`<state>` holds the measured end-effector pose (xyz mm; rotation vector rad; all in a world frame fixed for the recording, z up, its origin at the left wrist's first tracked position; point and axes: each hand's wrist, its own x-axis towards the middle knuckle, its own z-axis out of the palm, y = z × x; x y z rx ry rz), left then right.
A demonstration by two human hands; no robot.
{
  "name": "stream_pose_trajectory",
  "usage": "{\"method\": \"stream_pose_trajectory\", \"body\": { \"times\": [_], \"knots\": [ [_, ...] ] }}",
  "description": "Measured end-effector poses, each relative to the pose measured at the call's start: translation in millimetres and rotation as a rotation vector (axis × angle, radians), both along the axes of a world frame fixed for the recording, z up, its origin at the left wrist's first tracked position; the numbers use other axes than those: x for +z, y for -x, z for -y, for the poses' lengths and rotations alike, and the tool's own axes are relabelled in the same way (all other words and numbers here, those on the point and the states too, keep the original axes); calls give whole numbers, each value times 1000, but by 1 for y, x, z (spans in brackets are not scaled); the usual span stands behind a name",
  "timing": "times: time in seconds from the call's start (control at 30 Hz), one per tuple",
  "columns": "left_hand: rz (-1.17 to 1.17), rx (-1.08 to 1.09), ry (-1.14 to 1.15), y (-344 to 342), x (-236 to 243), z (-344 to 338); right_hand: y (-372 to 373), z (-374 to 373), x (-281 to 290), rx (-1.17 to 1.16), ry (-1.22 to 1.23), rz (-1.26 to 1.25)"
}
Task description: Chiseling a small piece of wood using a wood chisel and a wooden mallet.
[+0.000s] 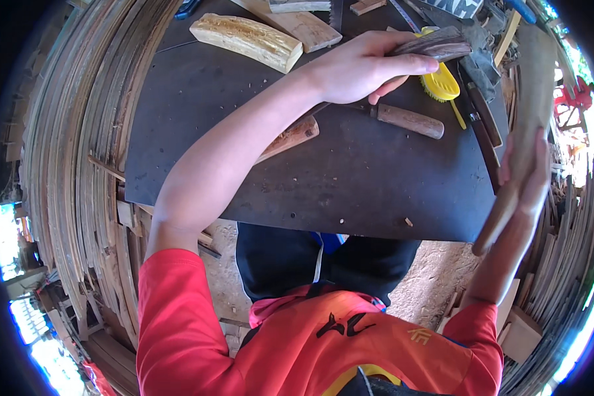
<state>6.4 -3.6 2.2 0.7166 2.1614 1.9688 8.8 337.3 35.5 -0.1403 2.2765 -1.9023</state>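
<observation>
My left hand [383,69], at the top of the dark table, is closed round a short, dark, weathered piece of wood [442,43]. A yellow brush [440,84] lies just beyond its fingers, and a tool with a round wooden handle [408,120] lies below them. A reddish-brown wood block [290,138] is partly hidden under my left forearm. At the table's right edge my right hand [531,175] grips a long, tan piece of wood [532,79], which stretches from the top of the view down along my forearm.
The dark tabletop [350,185] carries small chips, pale wood blocks [244,41] at the back and dark-handled tools [484,142] at the right. Long strips of timber [72,165] are stacked on the left, more [574,264] on the right. A dusty floor [429,264] shows below the table.
</observation>
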Motion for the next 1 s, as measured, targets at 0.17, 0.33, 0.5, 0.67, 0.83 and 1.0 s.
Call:
{"method": "stream_pose_trajectory", "body": {
  "times": [0.17,0.33,0.5,0.67,0.83,1.0],
  "knots": [
    [4,1,42,-4,-2,8,-17,26,-7,-28,25,20],
    [18,-56,123,-7,-1,7,-38,35,-12,100,-210,-4],
    [-3,16,102,-17,-5,16,-23,8,-6,-102,156,59],
    [-27,73,-20,-11,4,34,-48,42,-9,263,-136,-39],
    [-14,-13,-617,-4,30,49,-46,60,-18,207,158,24],
    [-178,216,-379,-34,42,61,-5,67,-19,211,348,103]
  ]
}}
